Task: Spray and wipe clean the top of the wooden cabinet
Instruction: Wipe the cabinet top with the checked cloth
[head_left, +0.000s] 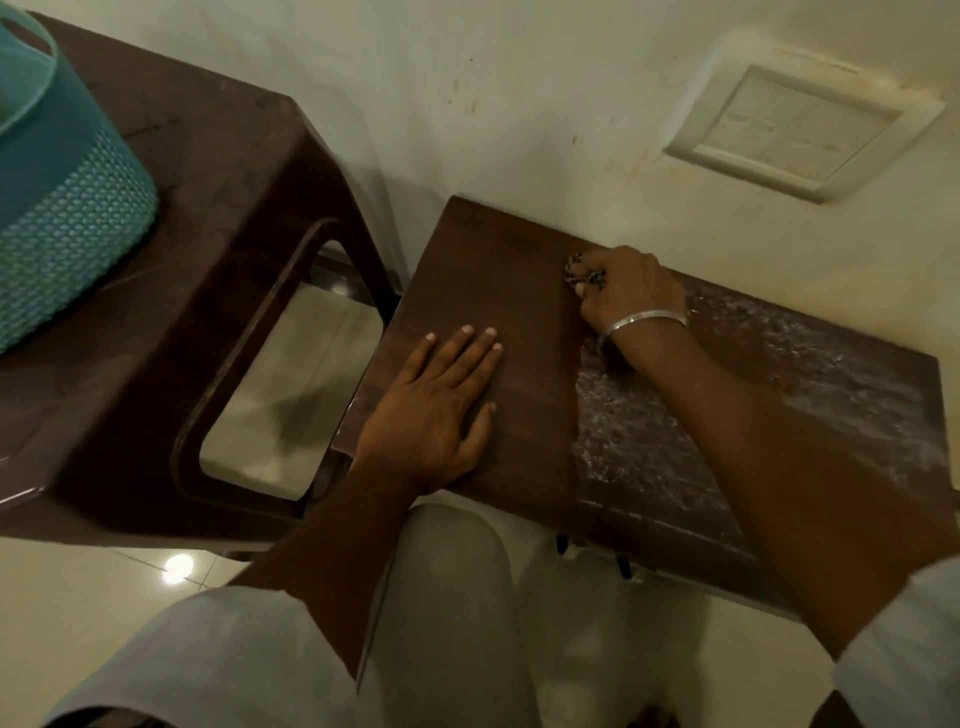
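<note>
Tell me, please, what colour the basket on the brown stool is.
The basket is teal, with a lattice-patterned lower wall; head view.

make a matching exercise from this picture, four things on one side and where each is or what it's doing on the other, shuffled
Column one
1. left hand
2. right hand
3. teal basket
4. switch panel

Column two
a. set in the wall
b. lies flat on the cabinet top
c. stands on the brown stool
d. grips a dark cloth

Pairs: 1-b, 2-d, 3-c, 4-a
</note>
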